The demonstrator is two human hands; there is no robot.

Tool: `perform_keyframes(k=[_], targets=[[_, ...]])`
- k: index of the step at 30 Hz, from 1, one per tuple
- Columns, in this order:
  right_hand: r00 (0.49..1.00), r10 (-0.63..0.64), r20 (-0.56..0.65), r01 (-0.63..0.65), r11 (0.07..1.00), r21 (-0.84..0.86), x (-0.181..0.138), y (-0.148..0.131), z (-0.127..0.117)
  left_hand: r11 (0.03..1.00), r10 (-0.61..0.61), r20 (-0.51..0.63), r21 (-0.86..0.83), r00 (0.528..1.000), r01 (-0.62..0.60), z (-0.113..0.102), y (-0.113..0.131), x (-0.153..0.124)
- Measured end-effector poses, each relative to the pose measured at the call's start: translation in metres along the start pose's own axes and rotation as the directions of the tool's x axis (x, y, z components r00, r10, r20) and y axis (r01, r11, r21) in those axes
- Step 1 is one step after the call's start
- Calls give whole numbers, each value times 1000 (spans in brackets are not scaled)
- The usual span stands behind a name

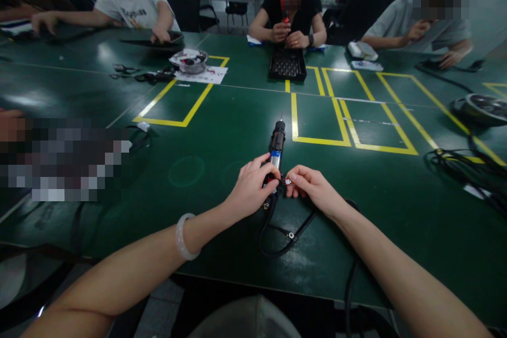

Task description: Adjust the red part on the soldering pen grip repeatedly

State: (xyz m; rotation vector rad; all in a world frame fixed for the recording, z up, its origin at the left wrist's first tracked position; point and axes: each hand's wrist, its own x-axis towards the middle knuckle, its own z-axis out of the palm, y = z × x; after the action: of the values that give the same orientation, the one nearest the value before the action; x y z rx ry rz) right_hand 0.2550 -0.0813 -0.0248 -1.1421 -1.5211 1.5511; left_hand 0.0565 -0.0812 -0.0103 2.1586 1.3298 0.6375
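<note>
An electric screwdriver (pixel 277 140) with a black nose, a thin bit and a blue band lies on the green table, its bit pointing away from me. My left hand (pixel 253 182) is closed round its lower body, thumb and fingers pinching near the rear end. Just right of that, my right hand (pixel 307 182) pinches a small red-and-white piece (pixel 288 182) beside the screwdriver; its exact kind is too small to tell. A black cable (pixel 263 237) loops from the screwdriver's rear toward me, and a small ring terminal (pixel 291 235) shows along it.
Yellow tape outlines (pixel 320 141) mark the green table (pixel 222 142). Across it, a person holds a red-handled tool (pixel 284 5) above a black tray (pixel 287 71). A metal bowl (pixel 194 63) stands back left; coiled black cables (pixel 455 169) lie at right. Other people sit around.
</note>
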Motion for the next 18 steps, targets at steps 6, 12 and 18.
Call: perform_keyframes(k=[6,12,18], targets=[[1000,-2,-6,2,1000,3,0,-1,0,1000,4,3,5,1000,-4,0,0,0],[999,-38,6,38,999,-5,-3,-5,-1,1000,2,11,-31,1000,-2,-2,-2,-1],[982,-184,46,189,956,-224,-5,0,-4,1000,-11,67,-22,998,12,-3,-2,-3]])
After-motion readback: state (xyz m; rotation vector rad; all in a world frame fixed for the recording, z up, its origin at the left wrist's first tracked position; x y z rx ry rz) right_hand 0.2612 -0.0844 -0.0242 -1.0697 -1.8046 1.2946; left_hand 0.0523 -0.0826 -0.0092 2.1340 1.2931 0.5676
